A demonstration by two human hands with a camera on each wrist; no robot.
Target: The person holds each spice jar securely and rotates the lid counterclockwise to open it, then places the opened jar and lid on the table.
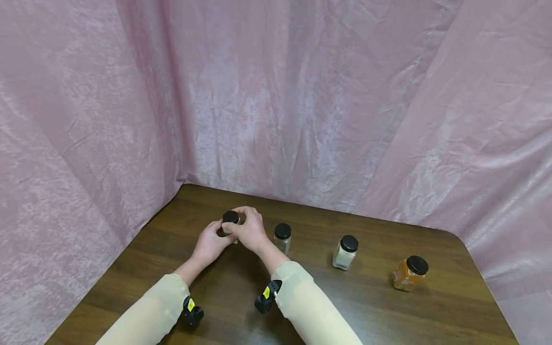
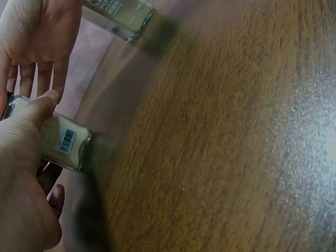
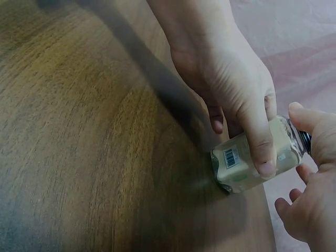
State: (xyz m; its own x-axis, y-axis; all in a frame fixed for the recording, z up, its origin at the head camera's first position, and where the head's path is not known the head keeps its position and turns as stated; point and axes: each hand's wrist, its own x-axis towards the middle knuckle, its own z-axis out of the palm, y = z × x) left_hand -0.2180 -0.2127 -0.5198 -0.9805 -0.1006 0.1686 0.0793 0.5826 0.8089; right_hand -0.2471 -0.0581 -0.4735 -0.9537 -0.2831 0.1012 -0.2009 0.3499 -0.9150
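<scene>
In the head view, both hands meet at a square glass spice jar (image 1: 230, 217) with a black lid, on the left part of the table. My left hand (image 1: 209, 245) grips the jar's body, its thumb lying across the glass in the right wrist view. Around the neck and lid curl the thumb and forefinger of my right hand (image 1: 252, 234); the other fingers stand off the glass. Pale contents and a barcode label show on the jar (image 3: 236, 170). The lid is mostly hidden in both wrist views.
Right of the hands, a second black-lidded jar (image 1: 282, 235) stands close to the right wrist. Farther right are a jar of white contents (image 1: 345, 254) and one of orange contents (image 1: 407, 275). A pink curtain (image 1: 276, 105) hangs behind the wooden table (image 1: 375, 306).
</scene>
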